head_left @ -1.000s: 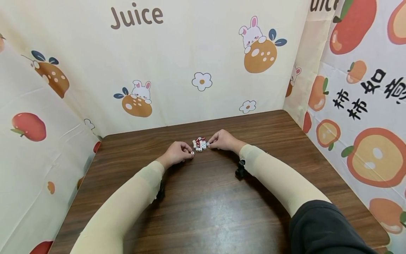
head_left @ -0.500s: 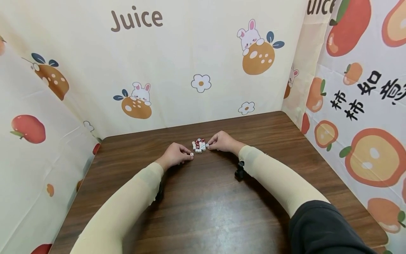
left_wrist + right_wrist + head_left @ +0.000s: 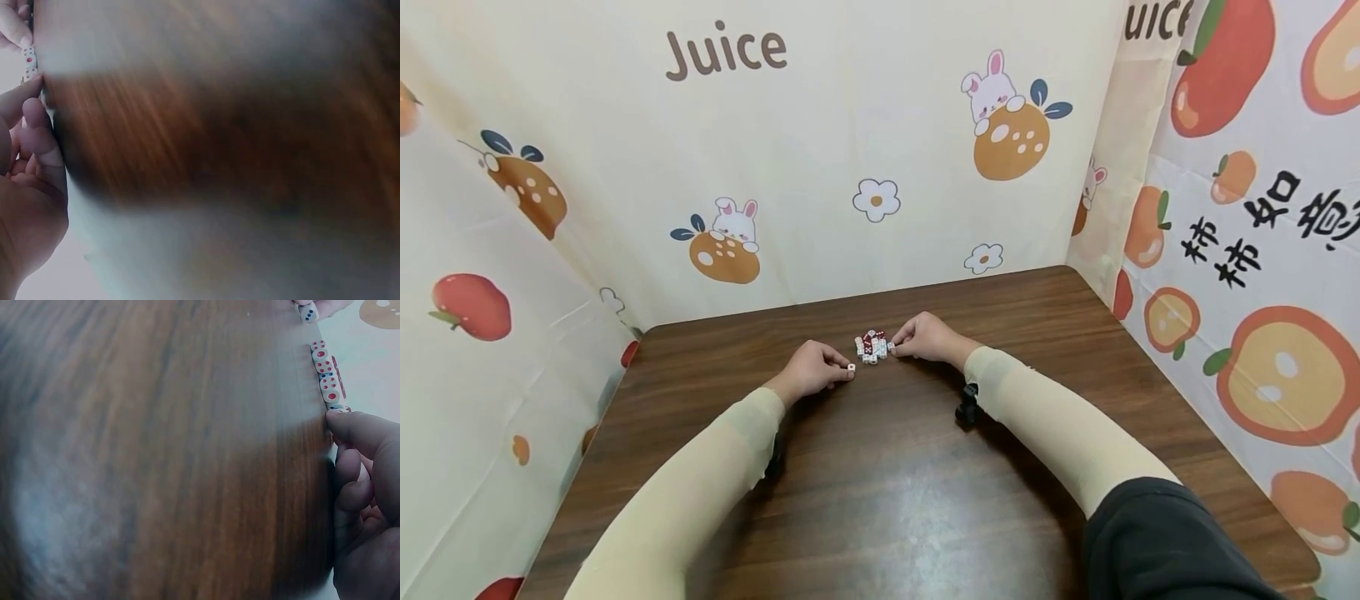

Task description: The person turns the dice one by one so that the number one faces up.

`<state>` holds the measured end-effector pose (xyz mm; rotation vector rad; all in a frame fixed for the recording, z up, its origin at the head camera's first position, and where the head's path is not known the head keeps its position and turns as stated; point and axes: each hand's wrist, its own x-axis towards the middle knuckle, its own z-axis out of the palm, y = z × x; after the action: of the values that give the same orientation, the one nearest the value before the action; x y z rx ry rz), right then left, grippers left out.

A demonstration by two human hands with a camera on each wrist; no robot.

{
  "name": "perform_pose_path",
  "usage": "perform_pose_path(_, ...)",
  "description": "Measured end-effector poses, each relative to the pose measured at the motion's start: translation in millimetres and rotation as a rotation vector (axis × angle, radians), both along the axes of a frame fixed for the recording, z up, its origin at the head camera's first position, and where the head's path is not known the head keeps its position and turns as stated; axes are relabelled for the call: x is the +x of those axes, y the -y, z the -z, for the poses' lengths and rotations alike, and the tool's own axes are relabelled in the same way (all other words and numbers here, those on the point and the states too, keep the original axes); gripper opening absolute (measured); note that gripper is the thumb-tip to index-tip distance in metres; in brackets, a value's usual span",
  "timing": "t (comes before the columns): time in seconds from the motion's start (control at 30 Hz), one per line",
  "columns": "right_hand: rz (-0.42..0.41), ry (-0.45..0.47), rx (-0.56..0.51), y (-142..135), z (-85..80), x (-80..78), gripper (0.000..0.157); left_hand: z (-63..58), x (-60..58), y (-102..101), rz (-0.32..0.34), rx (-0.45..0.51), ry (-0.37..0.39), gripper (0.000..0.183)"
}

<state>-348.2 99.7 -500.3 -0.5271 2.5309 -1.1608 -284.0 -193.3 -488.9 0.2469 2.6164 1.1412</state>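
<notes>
In the head view several small white and red dice (image 3: 871, 347) stand packed together on the brown table. My left hand (image 3: 811, 368), just left of that cluster, pinches a white die (image 3: 852, 367) between thumb and fingertips, apart from the others. On the opposite side my right hand (image 3: 927, 337) pinches another white die (image 3: 891, 347) at the cluster's right edge. The right wrist view shows a line of dice (image 3: 325, 365) beside my right thumb, with the left-hand die (image 3: 308, 312) beyond. Parts of the pinched dice are hidden by fingers.
The wooden table (image 3: 880, 467) runs back to a printed cloth wall (image 3: 820, 133), with more printed cloth at left and right. Dark wrist gear (image 3: 967, 407) hangs under my right wrist, close to the tabletop.
My left hand has drawn its die slightly left, away from the cluster. My right hand stays in place at the cluster. The head view has shifted a little.
</notes>
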Motion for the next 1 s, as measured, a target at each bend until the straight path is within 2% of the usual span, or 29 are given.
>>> perform_pose_path(0.47, 0.003, -0.019, -0.004, 0, 4.0, -2.5, 0.017, -7.7, 12.4, 38, -0.022, 0.04, 0.021, 0.022)
perform_pose_path(0.67, 0.015, -0.004, -0.005, -3, 1.6, -2.7, 0.017, -6.0, 15.3, 43, -0.022, 0.022, 0.033, 0.021)
perform_pose_path(1.0, 0.016, 0.01, -0.014, 0, 3.5, 0.3, 0.015, 0.8, 19.9, 45, 0.02, -0.024, -0.012, 0.018)
